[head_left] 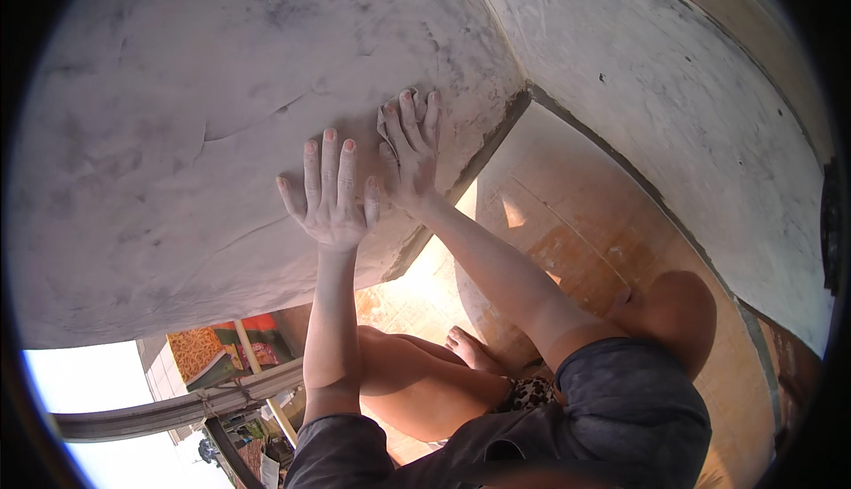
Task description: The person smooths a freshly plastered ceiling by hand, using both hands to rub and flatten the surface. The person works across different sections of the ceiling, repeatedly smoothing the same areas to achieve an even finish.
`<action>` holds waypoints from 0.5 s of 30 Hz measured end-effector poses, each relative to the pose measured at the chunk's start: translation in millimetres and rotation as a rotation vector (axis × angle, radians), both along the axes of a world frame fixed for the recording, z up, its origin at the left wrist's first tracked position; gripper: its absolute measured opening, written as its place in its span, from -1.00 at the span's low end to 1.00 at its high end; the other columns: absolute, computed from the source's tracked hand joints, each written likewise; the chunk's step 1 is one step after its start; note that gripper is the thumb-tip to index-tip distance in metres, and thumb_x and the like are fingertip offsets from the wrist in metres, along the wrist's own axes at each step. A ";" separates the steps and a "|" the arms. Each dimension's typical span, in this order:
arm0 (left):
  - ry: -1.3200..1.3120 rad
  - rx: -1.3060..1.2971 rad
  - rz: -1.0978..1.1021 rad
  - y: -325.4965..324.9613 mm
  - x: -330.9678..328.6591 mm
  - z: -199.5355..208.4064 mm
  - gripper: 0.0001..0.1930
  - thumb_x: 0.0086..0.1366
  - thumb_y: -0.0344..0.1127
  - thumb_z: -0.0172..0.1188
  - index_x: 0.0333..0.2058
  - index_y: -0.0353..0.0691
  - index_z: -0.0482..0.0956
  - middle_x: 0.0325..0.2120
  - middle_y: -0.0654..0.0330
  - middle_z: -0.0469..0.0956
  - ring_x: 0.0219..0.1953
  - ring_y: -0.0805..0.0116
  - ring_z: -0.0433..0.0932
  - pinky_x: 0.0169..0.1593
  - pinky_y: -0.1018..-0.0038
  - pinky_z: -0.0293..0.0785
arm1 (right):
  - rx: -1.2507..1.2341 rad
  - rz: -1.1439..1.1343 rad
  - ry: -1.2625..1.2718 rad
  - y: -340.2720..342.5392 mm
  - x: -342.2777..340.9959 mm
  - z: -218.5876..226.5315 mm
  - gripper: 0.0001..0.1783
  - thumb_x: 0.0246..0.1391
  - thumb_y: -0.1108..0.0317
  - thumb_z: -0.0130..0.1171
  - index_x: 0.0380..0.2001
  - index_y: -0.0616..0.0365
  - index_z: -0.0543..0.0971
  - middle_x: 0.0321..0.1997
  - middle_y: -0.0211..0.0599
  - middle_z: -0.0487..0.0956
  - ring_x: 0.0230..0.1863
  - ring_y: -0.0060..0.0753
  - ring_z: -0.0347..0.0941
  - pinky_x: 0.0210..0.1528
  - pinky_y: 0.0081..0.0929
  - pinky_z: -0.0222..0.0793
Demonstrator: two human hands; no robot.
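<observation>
Two dust-whitened hands are held against a grey plastered wall.
By the right grip [409,148], a thin pale sheet [381,123] is pressed against the wall [177,72], near its right edge; whether the sheet is also pinched cannot be told. The left grip [330,196] is laid with fingers spread, just to the left. A second plastered wall [674,99] is met at the far corner, and the floor [576,232] below is partly sunlit.
</observation>
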State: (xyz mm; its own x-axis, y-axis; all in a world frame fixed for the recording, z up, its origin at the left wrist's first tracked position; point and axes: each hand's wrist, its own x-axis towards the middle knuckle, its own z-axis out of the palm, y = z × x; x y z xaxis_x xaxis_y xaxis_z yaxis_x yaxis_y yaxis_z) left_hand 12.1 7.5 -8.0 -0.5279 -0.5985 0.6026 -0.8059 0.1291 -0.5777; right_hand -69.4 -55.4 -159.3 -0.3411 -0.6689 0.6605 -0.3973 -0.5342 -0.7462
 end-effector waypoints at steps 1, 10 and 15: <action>-0.005 -0.011 -0.005 0.0 0.9 0.4 -0.42 0.48 0.08 -0.16 0.34 -0.05 0.41 0.29 0.19 0.47 0.44 0.17 0.28 0.54 0.02 -0.32 | -0.028 0.072 0.159 10.8 2.2 -8.8 -0.41 0.45 0.23 -0.28 0.42 0.31 0.26 0.56 0.11 0.12 0.59 0.33 -0.18 0.58 0.15 -0.34; 0.044 -0.001 -0.019 0.3 5.8 -2.2 -0.41 0.45 0.12 -0.14 0.37 0.09 0.38 0.38 0.26 0.36 0.48 0.15 0.18 0.55 -0.04 -0.35 | 0.421 -0.117 -0.530 -37.0 -27.9 -14.5 -0.37 0.47 0.18 -0.30 0.48 0.26 0.13 0.60 -0.03 0.05 0.62 0.18 -0.26 0.57 0.13 -0.31; 0.055 0.001 0.004 0.1 4.0 -2.3 -0.41 0.45 0.11 -0.14 0.36 0.09 0.39 0.36 0.26 0.39 0.47 0.15 0.20 0.54 -0.05 -0.33 | 0.400 -0.070 -0.098 0.5 -25.5 -6.3 -0.38 0.47 0.16 -0.30 0.46 0.22 0.22 0.58 -0.01 0.12 0.61 0.19 -0.19 0.53 0.28 -0.34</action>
State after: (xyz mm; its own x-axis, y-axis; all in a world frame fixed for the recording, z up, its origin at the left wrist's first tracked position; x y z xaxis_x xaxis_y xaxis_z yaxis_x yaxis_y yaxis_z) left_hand 16.1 7.6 -10.3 -0.4915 -0.6014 0.6299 -0.8369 0.1263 -0.5325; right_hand -94.9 -55.0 -165.7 -0.4432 -0.8391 0.3154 -0.3386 -0.1690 -0.9256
